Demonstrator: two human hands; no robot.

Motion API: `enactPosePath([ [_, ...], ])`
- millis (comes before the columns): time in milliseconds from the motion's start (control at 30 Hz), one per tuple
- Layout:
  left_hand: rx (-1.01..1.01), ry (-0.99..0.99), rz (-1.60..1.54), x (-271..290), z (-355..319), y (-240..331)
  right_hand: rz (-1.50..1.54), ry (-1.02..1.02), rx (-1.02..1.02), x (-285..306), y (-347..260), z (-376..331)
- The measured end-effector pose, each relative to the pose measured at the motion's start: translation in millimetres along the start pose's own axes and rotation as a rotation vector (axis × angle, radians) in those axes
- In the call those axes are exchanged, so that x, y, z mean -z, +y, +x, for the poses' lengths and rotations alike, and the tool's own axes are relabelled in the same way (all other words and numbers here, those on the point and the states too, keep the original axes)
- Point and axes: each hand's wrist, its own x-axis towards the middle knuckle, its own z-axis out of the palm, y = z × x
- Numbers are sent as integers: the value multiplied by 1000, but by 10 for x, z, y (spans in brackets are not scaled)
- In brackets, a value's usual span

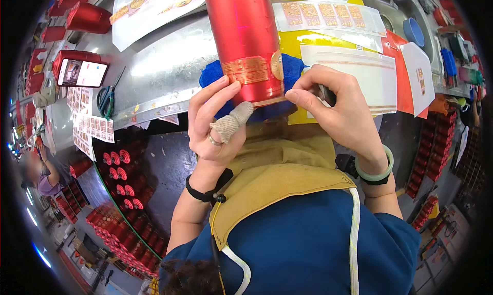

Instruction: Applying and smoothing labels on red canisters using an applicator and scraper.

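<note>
A shiny red metal canister [241, 28] lies on a blue cloth [294, 71], with its base toward me. A gold-and-red label [246, 69] is on its side near the base, and a round gold seal [277, 65] is beside it. My left hand [218, 118] grips the base end: two fingertips press by the label, and the thumb, in a knitted finger cover [233, 121], is at the lower rim. My right hand [334, 97] is closed at the rim's right side, thumb and forefinger nearly together. A dark object [327, 96] shows partly inside its curled fingers.
Label sheets [328, 15] and white papers [349, 74] cover the metal table [159, 82] on the right. Scissors [107, 101] and a propped phone [82, 73] are at left. A blue cup [413, 31] stands far right. Stacked red canisters [120, 233] fill the lower left.
</note>
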Motion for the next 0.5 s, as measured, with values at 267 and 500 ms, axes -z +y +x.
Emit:
enactPosePath([
  [267, -59, 25, 188, -37, -25, 115, -21, 1, -2, 28, 48, -5],
  [500, 76, 43, -47, -76, -46, 42, 30, -4, -26, 11, 45, -8],
])
